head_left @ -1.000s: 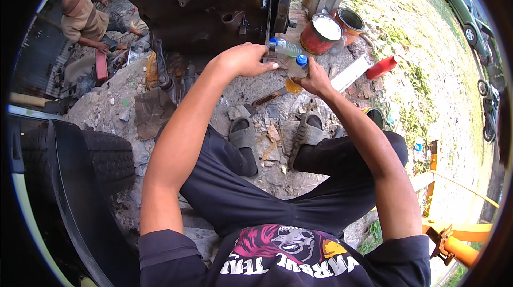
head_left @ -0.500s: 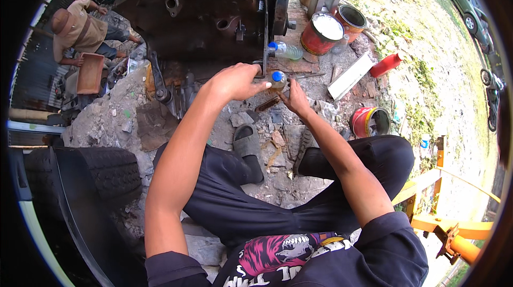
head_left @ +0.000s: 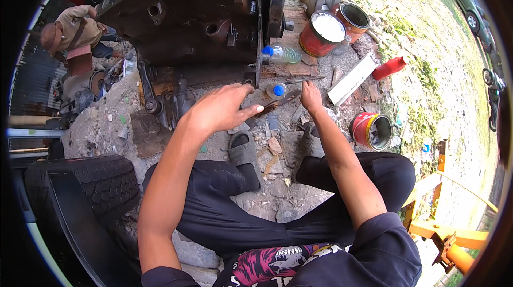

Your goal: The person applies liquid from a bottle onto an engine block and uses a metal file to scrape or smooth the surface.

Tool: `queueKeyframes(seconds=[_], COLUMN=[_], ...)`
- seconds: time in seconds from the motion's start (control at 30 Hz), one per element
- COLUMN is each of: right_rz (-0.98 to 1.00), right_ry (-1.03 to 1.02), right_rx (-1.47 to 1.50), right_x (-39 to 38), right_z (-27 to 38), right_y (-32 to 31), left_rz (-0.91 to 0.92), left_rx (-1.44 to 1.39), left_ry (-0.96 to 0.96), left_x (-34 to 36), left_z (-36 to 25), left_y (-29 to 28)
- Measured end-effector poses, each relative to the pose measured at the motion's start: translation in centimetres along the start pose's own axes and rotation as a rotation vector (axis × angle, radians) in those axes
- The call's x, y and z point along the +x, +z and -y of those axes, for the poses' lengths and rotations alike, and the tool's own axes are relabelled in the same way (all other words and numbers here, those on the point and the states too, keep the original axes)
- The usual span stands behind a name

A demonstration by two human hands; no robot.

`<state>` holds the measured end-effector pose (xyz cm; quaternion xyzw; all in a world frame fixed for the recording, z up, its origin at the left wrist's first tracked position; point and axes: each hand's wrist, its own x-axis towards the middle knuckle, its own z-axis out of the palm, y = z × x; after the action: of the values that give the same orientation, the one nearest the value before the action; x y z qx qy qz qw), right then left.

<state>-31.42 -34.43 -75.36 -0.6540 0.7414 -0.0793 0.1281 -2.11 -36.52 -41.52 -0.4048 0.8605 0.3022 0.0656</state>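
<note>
Both hands (head_left: 224, 109) on rusty flat tool (head_left: 280, 100)

Rusty brown engine block (head_left: 187, 14), blue-capped clear bottle (head_left: 282, 54), red cans (head_left: 323, 33).

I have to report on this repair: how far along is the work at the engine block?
Done: nothing finished shows. In hand: the left hand and right hand both touch a thin metal tool just below the engine block, beside a blue-capped bottle. Left: the block sits bare on the rubble, with paint cans open nearby.
</note>
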Motion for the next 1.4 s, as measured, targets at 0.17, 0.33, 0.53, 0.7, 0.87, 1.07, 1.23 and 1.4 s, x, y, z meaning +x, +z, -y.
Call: queueKeyframes(seconds=[0.17, 0.33, 0.53, 0.7, 0.87, 1.07, 1.23, 1.4], right_rz=[-0.018, -0.068, 0.07, 0.359, 0.381, 0.651, 0.672, 0.047], right_ry=[-0.111, -0.262, -0.422, -0.434, -0.507, -0.293, -0.468, -0.348], right_rx=[-0.21, -0.37, -0.386, -0.308, -0.288, 0.661, 1.276, 0.769], right_x=[2.3, 3.1, 2.9, 4.0, 4.4, 0.5, 0.1, 0.9], right_z=[-0.9, -1.4, -2.9, -1.2, 1.1, 10.7, 15.9, 19.6], right_y=[0.8, 0.4, -2.3, -10.0, -21.5, -32.9, -34.1, -31.9], left_rz=[0.064, 0.11, 0.048, -0.007, -0.168, -0.267, -0.297, -0.366], left_rx=[0.094, 0.032, 0.073, 0.035, -0.082, -0.113, -0.098, -0.111], left_ry=[-0.086, -0.119, -0.049, -0.014, -0.007, -0.171, -0.205, -0.229], left_x=[-0.9, -0.5, 0.4, 0.2, -1.0, -3.6, -4.3, -6.7], left_z=[0.1, 0.7, 1.3, 0.9, 3.1, 6.2, 8.0, 7.2], left_y=[0.1, -0.4, -1.0, -2.5, -4.4, -5.6, -5.5, -6.1])
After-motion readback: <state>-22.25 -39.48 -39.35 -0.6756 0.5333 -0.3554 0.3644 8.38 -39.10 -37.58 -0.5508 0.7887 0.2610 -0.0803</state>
